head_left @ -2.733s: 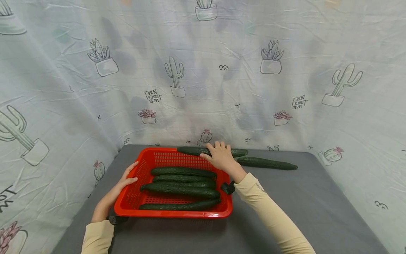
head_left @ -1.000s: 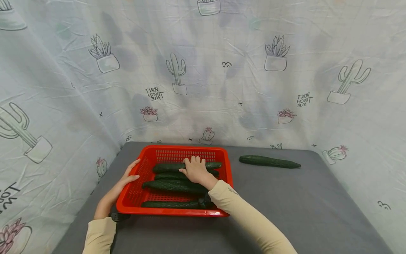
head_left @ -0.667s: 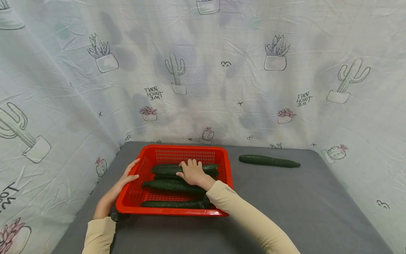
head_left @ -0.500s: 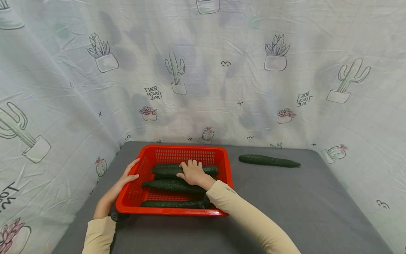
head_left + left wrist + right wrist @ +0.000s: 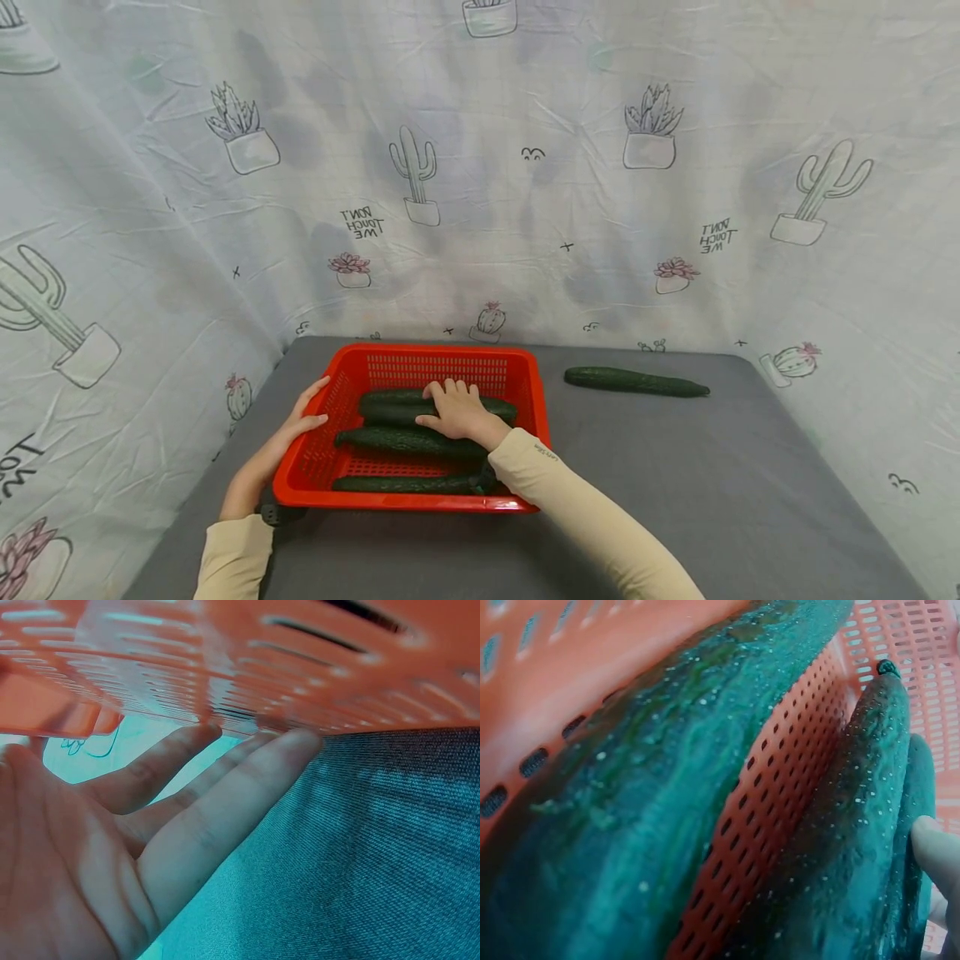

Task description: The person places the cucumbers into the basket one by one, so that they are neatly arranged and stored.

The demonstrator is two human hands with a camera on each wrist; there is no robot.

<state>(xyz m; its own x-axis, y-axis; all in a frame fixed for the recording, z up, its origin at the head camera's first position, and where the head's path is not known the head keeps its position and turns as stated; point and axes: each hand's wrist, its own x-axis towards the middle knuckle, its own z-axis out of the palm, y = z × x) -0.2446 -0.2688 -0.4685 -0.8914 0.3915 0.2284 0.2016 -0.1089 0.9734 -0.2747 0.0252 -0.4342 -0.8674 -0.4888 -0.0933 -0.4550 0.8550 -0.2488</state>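
A red plastic basket with slotted walls stands on the grey table, several dark green cucumbers lying lengthwise in it. On its left side my left hand rests against the outer wall and rim; the left wrist view shows straight fingers touching the slotted wall from outside. Inside the basket, my right hand is over the rear cucumbers, fingers bent over the far side and thumb in front of a cucumber. In the right wrist view the thumb lies along a cucumber's side. The palm hides the cucumbers' middles.
One more cucumber lies on the grey tabletop, to the right of the basket. A pale curtain printed with cacti hangs behind and at both sides. Nearer cucumbers lie in the front half of the basket.
My right hand has brought a cucumber from behind the basket's rear rim down among the rear ones inside. Lately that cucumber shifts slightly nearer and the thumb moves with it. The left hand stays put.
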